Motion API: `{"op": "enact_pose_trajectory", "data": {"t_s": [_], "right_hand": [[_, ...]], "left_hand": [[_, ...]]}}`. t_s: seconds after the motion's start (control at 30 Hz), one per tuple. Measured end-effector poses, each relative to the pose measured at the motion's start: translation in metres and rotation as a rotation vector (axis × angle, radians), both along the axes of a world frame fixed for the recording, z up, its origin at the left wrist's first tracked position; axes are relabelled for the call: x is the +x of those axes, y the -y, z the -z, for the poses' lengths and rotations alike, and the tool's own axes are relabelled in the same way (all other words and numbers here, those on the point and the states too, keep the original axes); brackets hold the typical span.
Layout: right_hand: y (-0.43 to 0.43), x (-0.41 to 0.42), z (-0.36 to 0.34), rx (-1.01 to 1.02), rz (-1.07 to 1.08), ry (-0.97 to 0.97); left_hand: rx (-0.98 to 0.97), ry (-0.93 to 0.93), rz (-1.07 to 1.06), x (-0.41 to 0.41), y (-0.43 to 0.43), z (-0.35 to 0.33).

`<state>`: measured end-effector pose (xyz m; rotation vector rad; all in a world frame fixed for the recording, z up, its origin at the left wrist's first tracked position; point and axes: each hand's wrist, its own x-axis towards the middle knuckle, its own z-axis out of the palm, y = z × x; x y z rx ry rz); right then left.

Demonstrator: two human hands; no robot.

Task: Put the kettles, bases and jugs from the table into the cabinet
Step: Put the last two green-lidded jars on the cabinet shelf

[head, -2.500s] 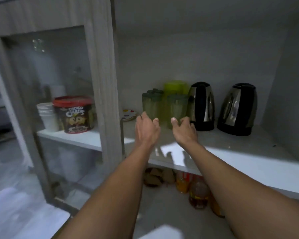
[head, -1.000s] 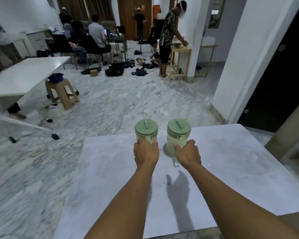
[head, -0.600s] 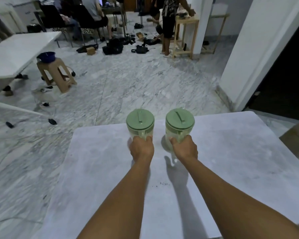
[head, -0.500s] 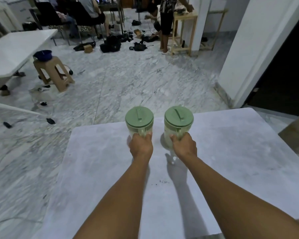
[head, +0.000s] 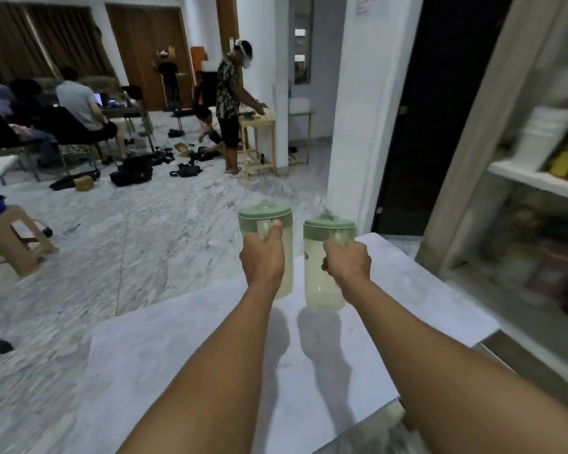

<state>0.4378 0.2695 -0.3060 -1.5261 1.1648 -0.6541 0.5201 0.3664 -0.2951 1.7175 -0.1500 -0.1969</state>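
Two pale green plastic jugs with green lids hang side by side above the white marble table (head: pixel 407 309). My left hand (head: pixel 262 257) grips the handle of the left jug (head: pixel 284 253), thumb up against its rim. My right hand (head: pixel 347 263) is closed round the handle of the right jug (head: pixel 318 283). Both jugs are upright and lifted off the tabletop, with their shadows below them. The cabinet (head: pixel 518 198) stands at the right with its glass front and a white shelf in view.
A white pillar (head: pixel 351 126) and a dark doorway rise behind the table's far corner. A person stands at a small wooden table (head: pixel 258 139) across the marble floor. Other people sit at the back left. A plastic stool (head: pixel 10 237) stands at the left, bags lie on the floor.
Both hands have raised the jugs off the table. The view has lifted and swung to the right, bringing the cabinet into sight at the right edge.
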Motion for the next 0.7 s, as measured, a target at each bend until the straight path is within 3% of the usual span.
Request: {"op": "enact_pose_trajectory", "data": {"t_s": [0.3,0.7], "right_hand": [[-0.007,-0.143,-0.101,-0.188,0.296,0.244],[0.06,-0.44,-0.171,-0.424,0.803,0.203]], "left_hand": [[-0.136,0.049,0.219,-0.114,0.024,-0.085],[-0.352,0.188,0.684,-0.388,0.156,-0.155]]}}
